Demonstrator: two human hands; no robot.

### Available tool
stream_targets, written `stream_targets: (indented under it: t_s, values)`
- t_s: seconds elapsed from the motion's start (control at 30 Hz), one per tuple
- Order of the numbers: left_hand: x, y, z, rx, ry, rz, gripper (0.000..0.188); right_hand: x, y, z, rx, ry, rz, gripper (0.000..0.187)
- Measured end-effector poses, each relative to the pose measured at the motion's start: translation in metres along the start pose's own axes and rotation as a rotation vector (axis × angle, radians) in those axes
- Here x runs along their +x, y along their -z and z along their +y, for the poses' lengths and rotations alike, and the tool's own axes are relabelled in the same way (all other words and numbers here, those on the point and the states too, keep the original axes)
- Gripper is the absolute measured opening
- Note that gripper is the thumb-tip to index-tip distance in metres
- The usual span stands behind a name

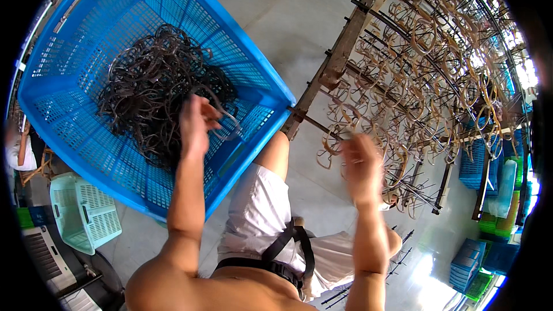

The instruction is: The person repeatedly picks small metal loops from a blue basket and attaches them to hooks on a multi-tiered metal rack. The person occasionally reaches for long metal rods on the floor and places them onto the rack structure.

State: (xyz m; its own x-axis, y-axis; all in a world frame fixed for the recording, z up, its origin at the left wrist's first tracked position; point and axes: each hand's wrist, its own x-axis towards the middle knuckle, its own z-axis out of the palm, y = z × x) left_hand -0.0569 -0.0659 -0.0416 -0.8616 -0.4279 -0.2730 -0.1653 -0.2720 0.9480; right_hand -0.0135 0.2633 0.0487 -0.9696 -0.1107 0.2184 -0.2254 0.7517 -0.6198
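Over a large blue plastic basket [247, 40], my left hand [197, 121] has its fingers curled at a thin, dark, curved loop [235, 121] that looks like a frame piece. Beneath it lies a tangled heap of dark, thin, curved loops [138, 92]. My right hand [362, 167] is raised beside a rack [345, 52] and smeared by motion, so its fingers cannot be made out. Many tan, curved loops [426, 34] hang on the rack's dark rods. The nearest tan loop [329, 151] hangs just left of my right hand.
The basket's right corner meets the rack's near end. A pale green crate [86, 213] stands at lower left. Blue crates [468, 262] are stacked at lower right. Spiked rods [397, 265] lie low by my leg. Another person [23, 152] is at the far left edge.
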Motion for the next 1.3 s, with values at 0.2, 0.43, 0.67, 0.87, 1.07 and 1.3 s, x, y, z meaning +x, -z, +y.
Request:
stream_targets:
  t_s: [0.2,0.43,0.67,0.87,1.07,1.3]
  values:
    - [-0.109,-0.071,-0.004,-0.294,0.267,-0.448,0.038,-0.042,-0.094,-0.023,0.582,0.001,-0.074,0.029]
    - [0.074,-0.016,-0.113,1.372,-0.697,-0.204,0.021,-0.117,0.039,0.042,0.81,-0.322,0.848,0.017]
    - [0.139,0.036,-0.144,1.637,-0.858,-0.301,0.018,-0.159,0.137,0.151,0.555,-0.554,1.407,0.019]
    - [0.073,-0.025,-0.068,1.452,-1.298,-0.294,0.017,-0.152,0.092,0.214,0.78,-0.593,1.225,0.015]
    - [0.042,-0.009,-0.057,1.272,-0.655,-0.523,0.03,-0.139,0.072,0.195,0.684,-0.495,1.275,0.014]
    - [0.021,-0.013,-0.053,1.057,-0.284,-0.573,0.066,-0.132,0.058,0.203,0.724,-0.591,1.069,0.017]
